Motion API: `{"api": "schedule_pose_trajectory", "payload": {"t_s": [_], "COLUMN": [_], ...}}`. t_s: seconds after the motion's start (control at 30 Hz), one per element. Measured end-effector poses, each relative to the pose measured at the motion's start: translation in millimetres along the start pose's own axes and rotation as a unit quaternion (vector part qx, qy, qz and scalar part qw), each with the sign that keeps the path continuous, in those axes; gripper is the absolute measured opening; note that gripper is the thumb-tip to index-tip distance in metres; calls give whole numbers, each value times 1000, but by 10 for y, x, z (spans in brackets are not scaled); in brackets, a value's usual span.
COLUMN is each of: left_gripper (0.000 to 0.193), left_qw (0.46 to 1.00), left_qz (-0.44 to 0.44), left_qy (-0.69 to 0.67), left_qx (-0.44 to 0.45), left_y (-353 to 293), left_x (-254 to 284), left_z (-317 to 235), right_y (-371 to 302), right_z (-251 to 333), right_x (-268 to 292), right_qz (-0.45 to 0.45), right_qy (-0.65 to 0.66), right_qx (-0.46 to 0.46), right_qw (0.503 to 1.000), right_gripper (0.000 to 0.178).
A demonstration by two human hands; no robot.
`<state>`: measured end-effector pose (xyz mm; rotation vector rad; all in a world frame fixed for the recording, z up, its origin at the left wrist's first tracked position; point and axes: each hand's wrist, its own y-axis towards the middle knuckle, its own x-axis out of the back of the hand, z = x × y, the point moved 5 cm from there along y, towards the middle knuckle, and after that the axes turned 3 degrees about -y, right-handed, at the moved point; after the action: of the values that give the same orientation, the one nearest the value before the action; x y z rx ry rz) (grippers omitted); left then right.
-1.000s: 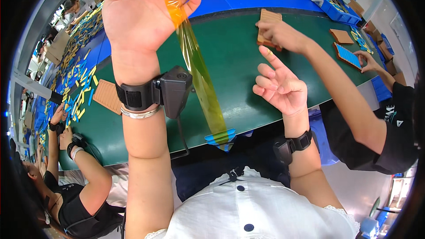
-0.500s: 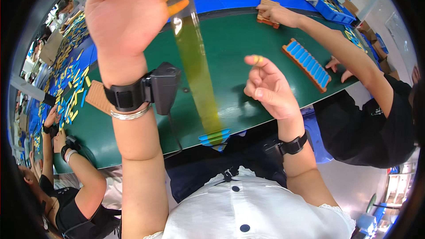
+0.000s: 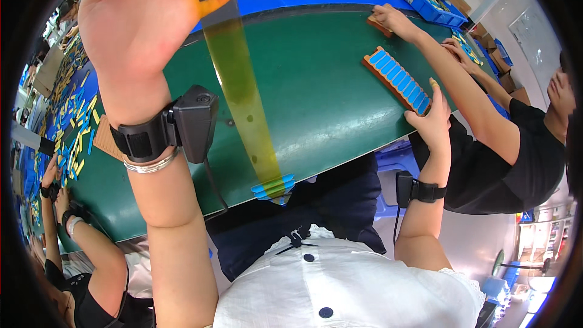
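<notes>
My left hand [image 3: 136, 21] is raised at the upper left, palm showing, thumb spread from the fingers. A see-through yellow strip of film [image 3: 240, 79] lies across its fingers, tinting them; the fingertips are cut off by the frame's top. Down at the table's near edge, the strip meets several blue flat sticks [image 3: 272, 187]. At the right, my right hand [image 3: 432, 121] grasps the near end of a brown slotted tray [image 3: 371, 62] between thumb and fingers. Blue sticks [image 3: 398, 78] lie side by side in its slots. Yellow covers one fingertip of that hand.
A co-worker's hand [image 3: 395, 21] rests on another brown block [image 3: 378, 24] at the far right. Behind it stands a blue crate [image 3: 419, 0] of sticks. Loose yellow and blue sticks [image 3: 76, 121] spread at left, near a ridged brown board [image 3: 109, 140]. Another person [image 3: 91, 231] works there.
My right hand has moved right onto the slotted tray's near end. The co-worker's near hand has left that tray. The whole view has shifted slightly; my left hand stays raised.
</notes>
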<state>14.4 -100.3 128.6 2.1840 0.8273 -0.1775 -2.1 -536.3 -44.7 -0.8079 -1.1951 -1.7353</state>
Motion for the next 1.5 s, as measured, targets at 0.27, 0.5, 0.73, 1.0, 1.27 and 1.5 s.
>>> {"api": "schedule_pose_trajectory", "payload": {"t_s": [0.27, 0.5, 0.73, 1.0, 1.27, 1.5], "left_gripper": [76, 73, 63, 58, 48, 44], "left_qw": [998, 998, 988, 975, 978, 947], "left_qz": [48, 16, -120, -199, -199, -283], "left_qy": [-39, -48, -32, 0, 49, 146], "left_qx": [18, 45, 88, 101, 30, 42], "left_y": [8, -20, -99, -88, -343, -315], "left_x": [21, 53, -103, -44, -138, -19], "left_z": [3, -7, -62, -118, -180, -193], "right_y": [-124, -708, -890, 184, -24, -305], "right_z": [379, 1557, 2383, 2433, 3240, 3440], "right_x": [41, -95, -218, -765, -985, -1249], "right_qz": [41, 21, 70, 146, 405, 372], "right_qy": [96, 29, -33, -33, -33, 111], "right_qx": [-25, 134, 220, 338, 252, 445], "right_qw": [994, 990, 972, 929, 878, 807], "right_gripper": [96, 96, 101, 97, 99, 80]}}
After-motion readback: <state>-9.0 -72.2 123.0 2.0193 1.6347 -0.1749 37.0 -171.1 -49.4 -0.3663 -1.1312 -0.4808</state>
